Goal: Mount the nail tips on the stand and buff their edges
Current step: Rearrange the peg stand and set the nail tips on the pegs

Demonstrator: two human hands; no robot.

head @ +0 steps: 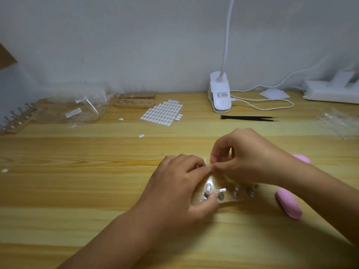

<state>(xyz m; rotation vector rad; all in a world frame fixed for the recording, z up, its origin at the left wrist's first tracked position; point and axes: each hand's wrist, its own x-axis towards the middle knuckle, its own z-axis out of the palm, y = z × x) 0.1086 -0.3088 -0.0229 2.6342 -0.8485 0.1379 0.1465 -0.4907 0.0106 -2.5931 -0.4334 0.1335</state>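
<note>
My left hand (180,183) and my right hand (250,158) meet fingertip to fingertip just above the wooden nail stand (243,199). Together they pinch a small clear piece (208,161), too small to identify. The stand lies near the table's front, partly hidden by both hands. It carries a row of metal holders, and a clear nail tip (208,188) sits on the leftmost one. My left thumb lies beside that holder. A pink buffer block (288,205) lies right of the stand, under my right forearm.
A sheet of white adhesive pads (162,112) and black tweezers (250,118) lie further back. A clip lamp (220,94), its cable and a power strip (330,91) line the wall. Plastic bags (87,108) and other wooden stands (134,101) sit back left.
</note>
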